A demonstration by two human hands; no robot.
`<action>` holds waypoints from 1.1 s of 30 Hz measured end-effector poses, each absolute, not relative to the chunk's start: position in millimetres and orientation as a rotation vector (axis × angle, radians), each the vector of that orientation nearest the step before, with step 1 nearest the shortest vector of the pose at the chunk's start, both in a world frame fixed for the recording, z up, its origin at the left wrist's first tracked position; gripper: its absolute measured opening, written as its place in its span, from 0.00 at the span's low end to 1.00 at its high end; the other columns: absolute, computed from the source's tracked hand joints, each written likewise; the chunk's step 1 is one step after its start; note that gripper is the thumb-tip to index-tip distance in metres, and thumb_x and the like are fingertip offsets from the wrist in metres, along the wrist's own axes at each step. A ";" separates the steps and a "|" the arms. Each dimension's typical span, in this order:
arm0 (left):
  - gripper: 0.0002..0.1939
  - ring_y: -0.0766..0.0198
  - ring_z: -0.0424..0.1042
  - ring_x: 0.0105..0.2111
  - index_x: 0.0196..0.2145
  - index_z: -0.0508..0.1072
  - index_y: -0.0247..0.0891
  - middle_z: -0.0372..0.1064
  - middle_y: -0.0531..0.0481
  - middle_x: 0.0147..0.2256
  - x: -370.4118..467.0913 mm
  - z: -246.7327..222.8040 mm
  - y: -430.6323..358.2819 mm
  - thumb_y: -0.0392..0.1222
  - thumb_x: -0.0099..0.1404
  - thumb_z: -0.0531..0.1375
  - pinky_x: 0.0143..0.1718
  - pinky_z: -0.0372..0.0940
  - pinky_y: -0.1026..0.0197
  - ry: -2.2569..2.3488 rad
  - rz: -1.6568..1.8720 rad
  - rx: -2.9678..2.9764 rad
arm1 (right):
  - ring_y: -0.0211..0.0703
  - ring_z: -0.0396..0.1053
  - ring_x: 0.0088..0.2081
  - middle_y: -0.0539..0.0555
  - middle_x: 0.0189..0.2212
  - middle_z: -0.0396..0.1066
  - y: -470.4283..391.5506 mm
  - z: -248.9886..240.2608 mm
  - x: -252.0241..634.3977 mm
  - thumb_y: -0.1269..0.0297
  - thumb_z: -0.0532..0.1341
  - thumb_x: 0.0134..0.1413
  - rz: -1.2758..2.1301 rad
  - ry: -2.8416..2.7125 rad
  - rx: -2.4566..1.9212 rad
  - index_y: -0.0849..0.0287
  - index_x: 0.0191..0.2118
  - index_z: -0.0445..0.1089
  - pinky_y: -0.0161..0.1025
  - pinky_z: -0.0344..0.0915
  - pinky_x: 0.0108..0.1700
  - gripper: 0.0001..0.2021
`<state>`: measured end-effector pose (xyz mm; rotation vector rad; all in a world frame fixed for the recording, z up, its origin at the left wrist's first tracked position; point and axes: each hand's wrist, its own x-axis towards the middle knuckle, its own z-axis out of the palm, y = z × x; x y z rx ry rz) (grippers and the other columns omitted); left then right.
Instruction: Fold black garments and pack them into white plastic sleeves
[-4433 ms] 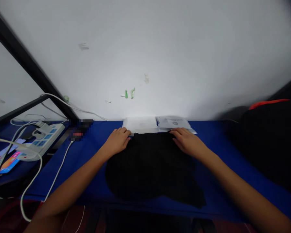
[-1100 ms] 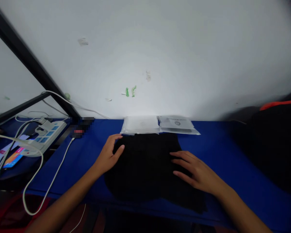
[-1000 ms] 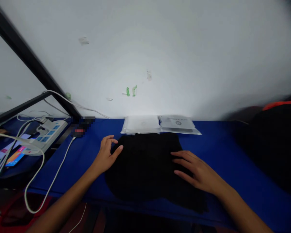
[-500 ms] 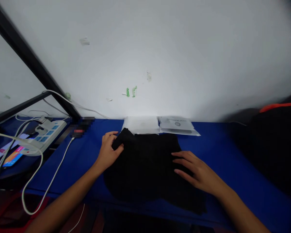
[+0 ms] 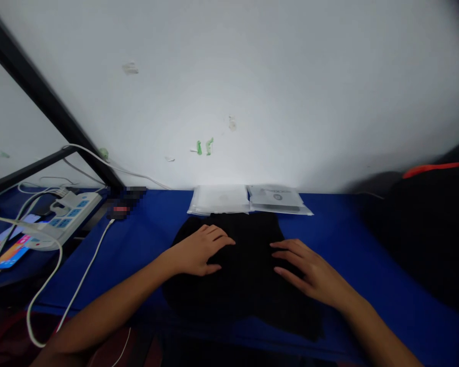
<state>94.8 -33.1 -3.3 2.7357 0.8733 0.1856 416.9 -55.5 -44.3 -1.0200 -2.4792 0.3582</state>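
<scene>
Black cloth lies spread on the blue table, its near part reaching the front edge. On its left part rests my left hand, palm down, with the fingers and thumb apart and nothing held. My right hand lies over the cloth's right side, fingers spread. Just beyond the cloth are two flat packets side by side: a white one and a translucent one with a dark round mark. Folds in the cloth are hard to make out because it is so dark.
At the left are a white power strip, lit phones and looping white cables. A black frame bar slants there. A large black item with a red edge stands at the right. Behind rises a pale wall.
My left hand has let go of the cloth's raised far left corner and moved right, onto the cloth. That corner now lies flatter. My right hand has barely moved.
</scene>
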 end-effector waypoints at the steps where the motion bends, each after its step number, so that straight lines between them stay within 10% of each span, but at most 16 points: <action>1: 0.37 0.48 0.60 0.55 0.61 0.57 0.39 0.61 0.40 0.54 94.0 -3.9 -33.4 0.41 0.57 0.65 0.57 0.56 0.46 0.916 0.187 2.743 | 0.51 0.67 0.53 0.60 0.52 0.69 -55.3 -44.5 417.0 0.62 0.58 0.62 0.363 -2.484 -1.020 0.55 0.48 0.70 0.51 0.68 0.53 0.11; 8: 0.49 0.33 0.38 0.66 0.66 0.48 0.45 0.35 0.36 0.68 89.3 -8.4 -28.3 0.42 0.51 0.67 0.60 0.47 0.33 1.157 0.085 2.690 | 0.51 0.67 0.53 0.60 0.50 0.70 -54.3 -45.2 417.2 0.61 0.58 0.62 0.372 -2.478 -1.027 0.55 0.48 0.71 0.51 0.69 0.53 0.11; 14: 0.25 0.43 0.58 0.60 0.52 0.65 0.42 0.62 0.38 0.56 93.6 -6.9 -24.6 0.38 0.57 0.63 0.58 0.56 0.40 1.157 0.146 2.739 | 0.50 0.69 0.51 0.59 0.49 0.71 -52.6 -45.6 415.8 0.61 0.58 0.62 0.362 -2.478 -1.029 0.55 0.47 0.71 0.50 0.70 0.51 0.10; 19: 0.12 0.46 0.61 0.59 0.45 0.67 0.36 0.65 0.35 0.56 90.0 -15.8 -22.6 0.35 0.63 0.58 0.56 0.60 0.42 1.153 0.366 2.805 | 0.50 0.68 0.52 0.59 0.50 0.70 -49.7 -43.3 416.6 0.63 0.57 0.62 0.333 -2.481 -1.013 0.54 0.49 0.69 0.51 0.69 0.52 0.11; 27: 0.17 0.58 0.69 0.53 0.54 0.64 0.39 0.68 0.42 0.54 108.3 -6.3 -35.1 0.37 0.68 0.55 0.54 0.65 0.53 0.847 0.930 2.378 | 0.61 0.53 0.64 0.67 0.64 0.52 -41.5 -17.9 370.9 0.63 0.65 0.50 0.292 -2.422 -0.883 0.57 0.67 0.44 0.61 0.60 0.59 0.42; 33: 0.10 0.59 0.70 0.47 0.45 0.71 0.36 0.70 0.43 0.43 118.7 -4.4 -24.5 0.40 0.66 0.58 0.51 0.66 0.56 0.615 0.874 2.403 | 0.56 0.67 0.51 0.62 0.48 0.70 -31.0 -17.5 355.6 0.78 0.57 0.37 0.308 -2.523 -0.810 0.58 0.51 0.62 0.58 0.62 0.54 0.28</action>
